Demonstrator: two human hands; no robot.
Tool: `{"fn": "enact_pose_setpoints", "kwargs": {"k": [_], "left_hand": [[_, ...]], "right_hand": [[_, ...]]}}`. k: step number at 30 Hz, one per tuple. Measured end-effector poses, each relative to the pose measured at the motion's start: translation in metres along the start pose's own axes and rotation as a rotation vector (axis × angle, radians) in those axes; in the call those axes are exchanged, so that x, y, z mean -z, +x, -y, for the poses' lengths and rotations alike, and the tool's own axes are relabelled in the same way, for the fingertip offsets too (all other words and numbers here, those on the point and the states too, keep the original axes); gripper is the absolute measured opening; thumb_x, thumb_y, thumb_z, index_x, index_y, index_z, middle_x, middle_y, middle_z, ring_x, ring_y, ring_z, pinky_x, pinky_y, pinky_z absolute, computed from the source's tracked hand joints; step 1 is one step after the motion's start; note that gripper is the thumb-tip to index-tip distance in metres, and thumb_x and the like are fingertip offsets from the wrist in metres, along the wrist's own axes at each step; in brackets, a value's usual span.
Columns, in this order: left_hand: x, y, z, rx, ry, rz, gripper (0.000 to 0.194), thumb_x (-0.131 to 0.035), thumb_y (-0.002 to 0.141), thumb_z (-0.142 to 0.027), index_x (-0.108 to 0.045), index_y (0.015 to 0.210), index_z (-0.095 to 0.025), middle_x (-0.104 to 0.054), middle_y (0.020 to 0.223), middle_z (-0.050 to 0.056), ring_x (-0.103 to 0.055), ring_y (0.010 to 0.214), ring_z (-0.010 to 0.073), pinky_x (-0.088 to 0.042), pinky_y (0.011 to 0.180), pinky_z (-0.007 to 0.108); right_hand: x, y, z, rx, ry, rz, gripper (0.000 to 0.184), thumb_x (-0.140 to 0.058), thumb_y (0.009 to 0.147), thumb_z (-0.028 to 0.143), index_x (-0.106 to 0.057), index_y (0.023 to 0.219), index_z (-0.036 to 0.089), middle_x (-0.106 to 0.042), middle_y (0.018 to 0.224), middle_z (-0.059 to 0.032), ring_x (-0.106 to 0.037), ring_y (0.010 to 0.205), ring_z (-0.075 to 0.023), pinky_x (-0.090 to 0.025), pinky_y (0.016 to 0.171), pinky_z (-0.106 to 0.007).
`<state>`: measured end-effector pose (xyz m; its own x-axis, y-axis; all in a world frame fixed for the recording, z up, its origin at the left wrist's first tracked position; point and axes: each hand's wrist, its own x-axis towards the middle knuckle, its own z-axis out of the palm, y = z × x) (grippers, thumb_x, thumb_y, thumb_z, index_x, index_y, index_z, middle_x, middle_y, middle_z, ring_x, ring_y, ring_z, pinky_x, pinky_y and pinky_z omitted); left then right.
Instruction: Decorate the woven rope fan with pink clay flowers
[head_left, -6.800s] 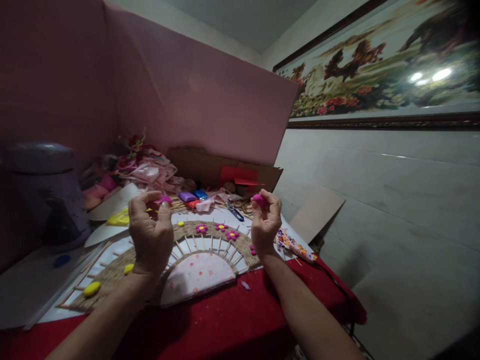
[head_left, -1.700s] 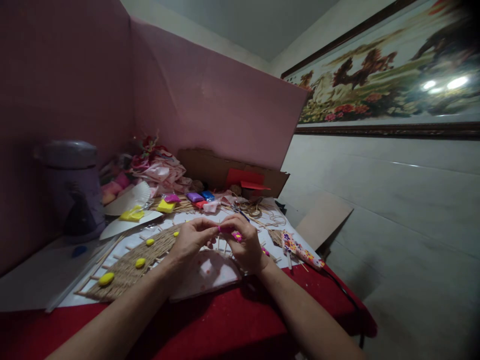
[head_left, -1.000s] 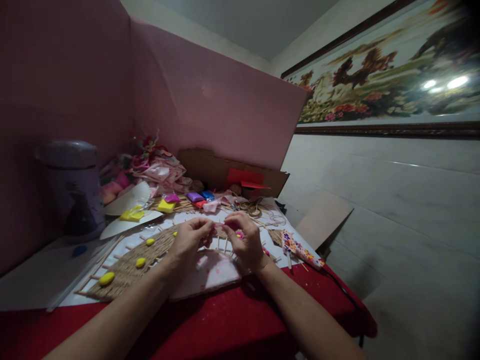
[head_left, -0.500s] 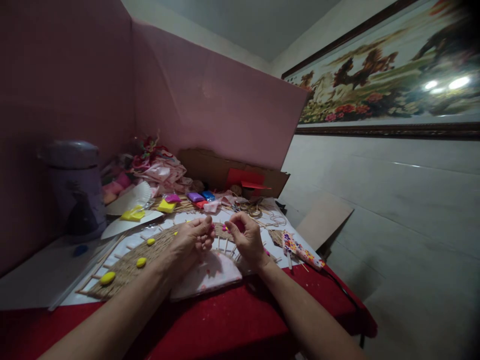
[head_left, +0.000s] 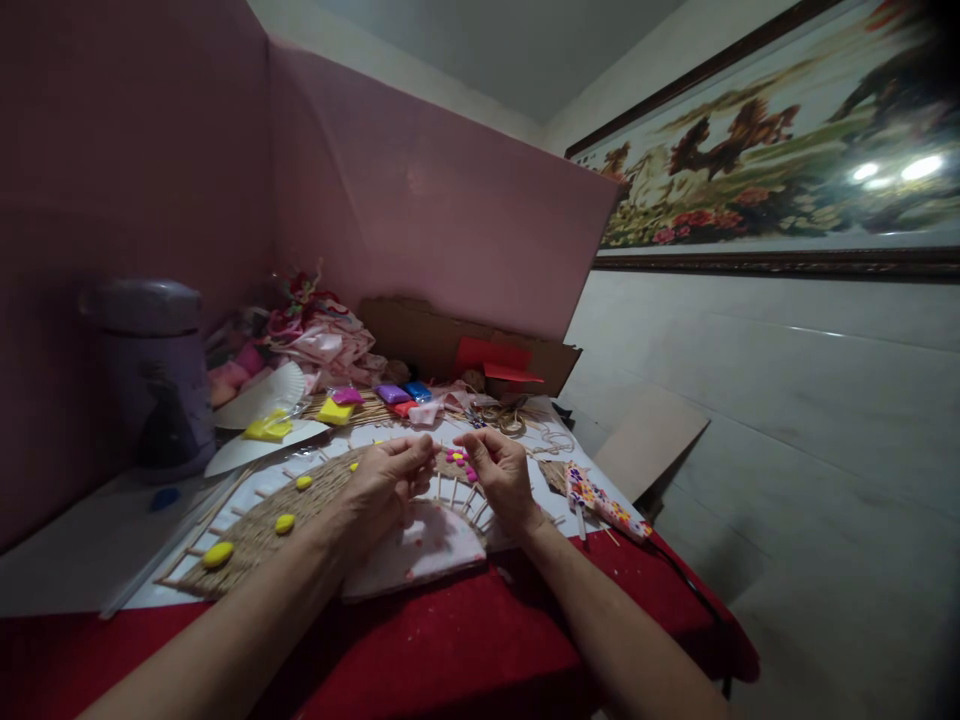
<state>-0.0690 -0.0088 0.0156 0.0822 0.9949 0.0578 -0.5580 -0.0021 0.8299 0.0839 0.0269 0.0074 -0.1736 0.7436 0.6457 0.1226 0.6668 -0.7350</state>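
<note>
Over the middle of a fan-shaped woven piece (head_left: 251, 545) with stick ribs, my left hand (head_left: 397, 470) pinches thumb and forefinger together. Whatever sits between those fingertips is too small to make out. My right hand (head_left: 501, 475) is closed in a pinch just to the right, its fingertips close to the left ones; their contents are hidden. Behind and between the hands, a flower of pink clay petals with a yellow centre (head_left: 456, 457) lies on the woven band. Yellow clay dots (head_left: 284, 523) run along the left part. A white spotted padded half-round (head_left: 420, 550) lies beneath my hands.
Clay packs in yellow (head_left: 335, 411), purple (head_left: 392, 394) and blue (head_left: 417, 391) lie at the back. A purple flask (head_left: 154, 375) stands left. Pink fabric (head_left: 330, 340) is heaped behind. A floral-wrapped tool with a cord (head_left: 604, 503) rests at the right edge.
My fingertips have drawn closer together, the right hand shifting slightly left. Pink clay visible at the left fingertips before is now hidden, and more of the pink flower shows between the hands.
</note>
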Motion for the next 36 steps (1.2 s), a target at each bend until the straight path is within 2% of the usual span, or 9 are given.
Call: {"fn": "enact_pose_setpoints", "kwargs": {"k": [6, 12, 15, 19, 22, 24, 28, 32, 36], "left_hand": [[0.002, -0.002, 0.000, 0.075, -0.043, 0.089, 0.037, -0.070, 0.067, -0.047, -0.055, 0.062, -0.013, -0.035, 0.043, -0.008, -0.024, 0.034, 0.0008, -0.017, 0.033, 0.015], [0.001, -0.003, -0.002, 0.049, -0.040, 0.053, 0.024, -0.071, 0.070, -0.024, -0.066, 0.088, -0.008, -0.057, 0.061, 0.002, -0.047, 0.047, 0.0043, -0.036, 0.042, 0.014], [0.000, -0.002, -0.001, 0.041, -0.051, 0.024, 0.025, -0.072, 0.065, -0.012, -0.067, 0.090, -0.009, -0.062, 0.070, 0.005, -0.055, 0.058, 0.0070, -0.044, 0.053, 0.016], [0.002, 0.002, -0.002, -0.032, -0.038, -0.093, 0.022, -0.077, 0.060, -0.017, -0.066, 0.076, -0.010, -0.062, 0.067, 0.003, -0.055, 0.056, 0.0069, -0.045, 0.053, 0.017], [0.005, 0.005, -0.004, -0.183, 0.030, -0.219, 0.030, -0.076, 0.061, -0.036, -0.063, 0.071, -0.011, -0.056, 0.053, -0.001, -0.046, 0.043, 0.0051, -0.035, 0.040, 0.016], [0.007, 0.006, -0.007, -0.332, 0.094, -0.330, 0.033, -0.074, 0.060, -0.041, -0.062, 0.072, -0.012, -0.054, 0.050, -0.003, -0.041, 0.039, 0.0046, -0.030, 0.036, 0.016], [0.009, 0.006, -0.010, -0.522, 0.203, -0.484, 0.035, -0.077, 0.054, -0.033, -0.063, 0.080, -0.013, -0.059, 0.057, -0.003, -0.045, 0.042, 0.0055, -0.032, 0.038, 0.017], [0.008, 0.005, -0.010, -0.497, 0.210, -0.487, 0.036, -0.079, 0.051, -0.035, -0.060, 0.073, -0.014, -0.052, 0.050, -0.006, -0.041, 0.038, 0.0051, -0.029, 0.035, 0.018], [0.007, 0.005, -0.011, -0.428, 0.199, -0.471, 0.037, -0.072, 0.059, -0.047, -0.053, 0.061, -0.015, -0.046, 0.042, -0.007, -0.034, 0.032, 0.0046, -0.023, 0.031, 0.018]], "right_hand": [[-0.004, -0.003, -0.002, -0.063, 0.133, 0.024, 0.021, -0.055, 0.084, 0.034, -0.063, 0.091, 0.017, -0.057, 0.062, 0.0022, -0.045, 0.043, -0.0069, -0.035, 0.042, -0.019], [-0.002, -0.003, -0.001, 0.001, 0.062, 0.038, 0.022, -0.060, 0.080, 0.036, -0.067, 0.074, 0.016, -0.050, 0.054, 0.0035, -0.041, 0.045, -0.0070, -0.032, 0.043, -0.019], [-0.002, -0.004, -0.002, -0.009, 0.081, 0.021, 0.023, -0.058, 0.082, 0.037, -0.066, 0.075, 0.016, -0.049, 0.054, 0.0038, -0.041, 0.044, -0.0066, -0.032, 0.042, -0.019], [-0.001, 0.000, 0.000, -0.055, 0.246, -0.123, 0.026, -0.051, 0.086, 0.039, -0.063, 0.094, 0.018, -0.062, 0.075, -0.0009, -0.055, 0.049, -0.0082, -0.041, 0.044, -0.020], [0.001, 0.006, 0.003, -0.009, 0.306, -0.251, 0.026, -0.048, 0.088, 0.036, -0.061, 0.099, 0.017, -0.065, 0.093, -0.0060, -0.065, 0.076, -0.0136, -0.052, 0.069, -0.028], [0.004, 0.008, 0.004, 0.004, 0.318, -0.302, 0.024, -0.051, 0.086, 0.033, -0.060, 0.101, 0.017, -0.065, 0.097, -0.0066, -0.064, 0.079, -0.0140, -0.052, 0.073, -0.029], [0.007, 0.009, 0.003, -0.035, 0.237, -0.328, 0.027, -0.059, 0.080, 0.032, -0.059, 0.103, 0.017, -0.063, 0.079, -0.0018, -0.047, 0.046, -0.0058, -0.038, 0.041, -0.018], [0.010, 0.009, 0.000, -0.056, 0.183, -0.326, 0.030, -0.064, 0.076, 0.038, -0.061, 0.094, 0.014, -0.049, 0.054, 0.0051, -0.036, 0.041, -0.0054, -0.029, 0.038, -0.018], [0.012, 0.011, 0.000, -0.077, 0.199, -0.352, 0.032, -0.060, 0.078, 0.046, -0.059, 0.076, 0.014, -0.032, 0.043, 0.0098, -0.026, 0.036, -0.0041, -0.020, 0.035, -0.018]]}}
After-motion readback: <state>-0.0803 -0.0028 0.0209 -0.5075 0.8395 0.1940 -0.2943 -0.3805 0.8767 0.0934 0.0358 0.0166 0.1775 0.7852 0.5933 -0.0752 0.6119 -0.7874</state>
